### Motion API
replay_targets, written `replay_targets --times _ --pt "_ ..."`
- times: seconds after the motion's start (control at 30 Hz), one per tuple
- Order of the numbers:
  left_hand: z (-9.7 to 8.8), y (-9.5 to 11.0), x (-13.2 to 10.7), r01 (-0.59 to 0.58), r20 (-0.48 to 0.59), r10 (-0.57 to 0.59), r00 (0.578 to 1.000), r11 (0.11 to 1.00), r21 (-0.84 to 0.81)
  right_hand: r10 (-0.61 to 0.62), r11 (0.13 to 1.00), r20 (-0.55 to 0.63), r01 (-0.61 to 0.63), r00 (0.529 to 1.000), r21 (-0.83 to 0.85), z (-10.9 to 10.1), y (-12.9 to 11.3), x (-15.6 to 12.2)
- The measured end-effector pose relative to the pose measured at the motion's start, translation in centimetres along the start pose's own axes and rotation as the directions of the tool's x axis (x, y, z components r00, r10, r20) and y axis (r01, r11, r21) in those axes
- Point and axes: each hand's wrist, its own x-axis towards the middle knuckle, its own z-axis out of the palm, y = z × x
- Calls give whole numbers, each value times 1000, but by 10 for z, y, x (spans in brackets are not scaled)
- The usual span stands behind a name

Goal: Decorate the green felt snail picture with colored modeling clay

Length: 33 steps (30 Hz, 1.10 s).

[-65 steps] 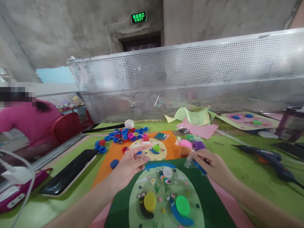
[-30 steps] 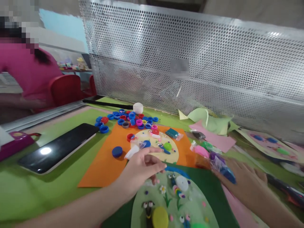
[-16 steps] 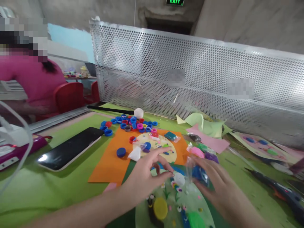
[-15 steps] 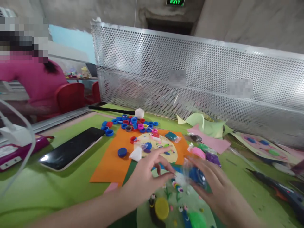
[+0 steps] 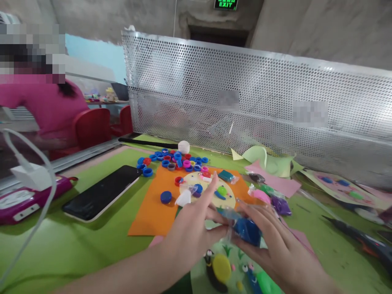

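Note:
My right hand (image 5: 275,239) is wrapped round a clear plastic bag of blue modelling clay (image 5: 248,231). My left hand (image 5: 196,224) pinches the bag's near-left edge between thumb and fingers, its index finger pointing up. Beneath both hands lies a green round picture (image 5: 196,277) with clay figures: a dark caterpillar shape with a yellow disc (image 5: 221,267) and a blue one with a green blob (image 5: 268,283). Behind it, a cream round picture (image 5: 228,200) rests on orange paper (image 5: 147,220). A white clay packet (image 5: 183,198) and a blue bottle cap (image 5: 165,197) are near my left hand.
Several bottle caps (image 5: 177,159) lie in a pile at the back. A phone (image 5: 102,192) and a purple power strip (image 5: 36,200) are on the left. Clay packets (image 5: 280,206), paper scraps and a glue gun (image 5: 361,237) lie right. A perforated metal screen (image 5: 245,90) stands behind.
My left hand has come over to the bag and now grips its edge. The bag is held between both hands. The whole view has shifted slightly.

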Motion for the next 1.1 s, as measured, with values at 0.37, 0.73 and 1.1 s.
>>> replay_targets --times 0.37,0.73,1.1 --pt "5 -2 3 46 36 -38 999 967 -252 -56 997 -48 58 997 41 -2 -4 -6" --pt "4 4 4 152 106 -112 988 840 -522 -22 1000 -95 23 995 9 -3 -5 -5" --pt "-7 3 14 245 142 -201 969 738 -629 58 998 -120 -62 991 -29 -1 1 -13"
